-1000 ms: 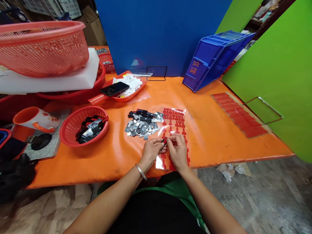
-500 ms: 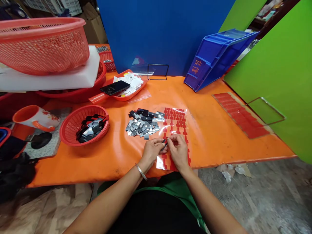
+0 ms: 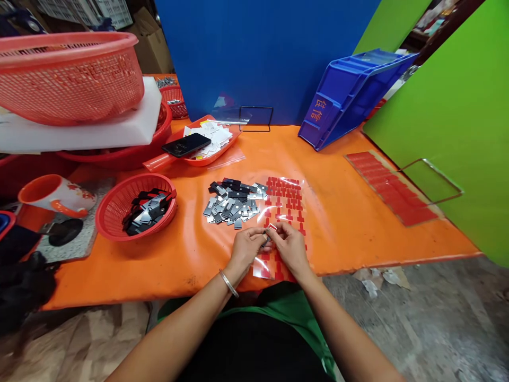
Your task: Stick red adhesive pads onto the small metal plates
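Pinching one dark part between two hands

I count two hands on my feed: the left hand (image 3: 247,246) grips one dark part (image 3: 265,241) in its fingertips, and the right hand (image 3: 293,248) pinches one red-and-white tab (image 3: 272,226) close against it. Fingers hide most of the part. Under them lies one sheet (image 3: 260,270) carrying rows of red tabs (image 3: 295,203), too many for me to count surely. One pile of plates (image 3: 233,202) sits at the sheet's left edge; farther left, one basket (image 3: 106,218) holds more.

I see the table (image 3: 202,260) end just past the sheet's near edge. To the right, a stretch of its surface separates the sheet from one red card (image 3: 393,187). One bin (image 3: 338,106) leans at the back.

The plates are flat, black and silvery; the sheet is clear and glossy, the basket red plastic mesh, the table cover orange and smooth.
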